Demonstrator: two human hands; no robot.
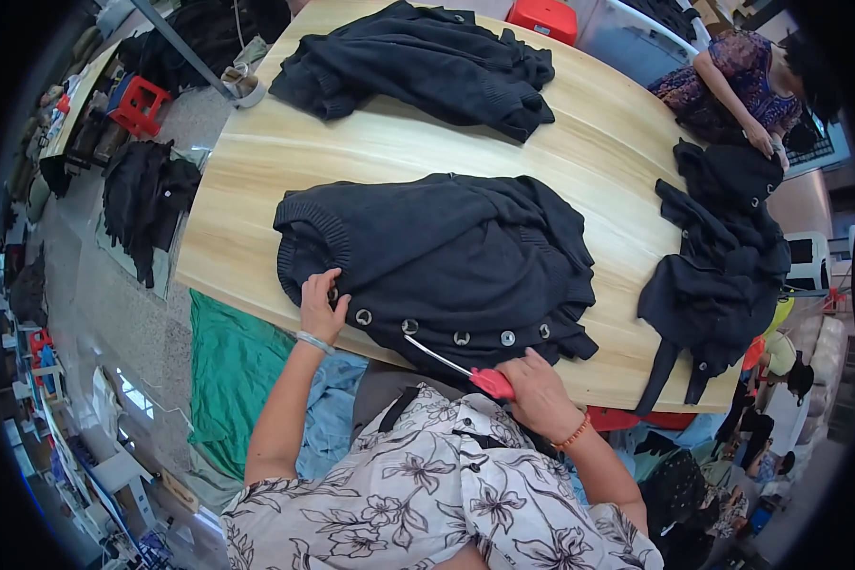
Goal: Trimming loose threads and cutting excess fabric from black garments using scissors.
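Observation:
A black knitted cardigan (437, 247) lies flat on the table in front of me, its ribbed hem at the left. Several round buttons run along its near edge, among them a dark-rimmed button (409, 326). My left hand (323, 309) grips that edge near the hem, thumb and forefinger on either side of a button; its other fingers are partly hidden. In my right hand (539, 391) is a red-handled tool (490, 382) with a thin, pale, slightly curved shaft. The shaft's tip is close to the dark-rimmed button; whether they touch, I cannot tell.
Another dark knitted garment (418, 66) lies across the table's far side. More dark garments (717, 256) are at the right, where a co-worker (746, 90) handles one. Green cloth (228, 380) hangs below the table's left edge. A red stool (140, 104) stands far left.

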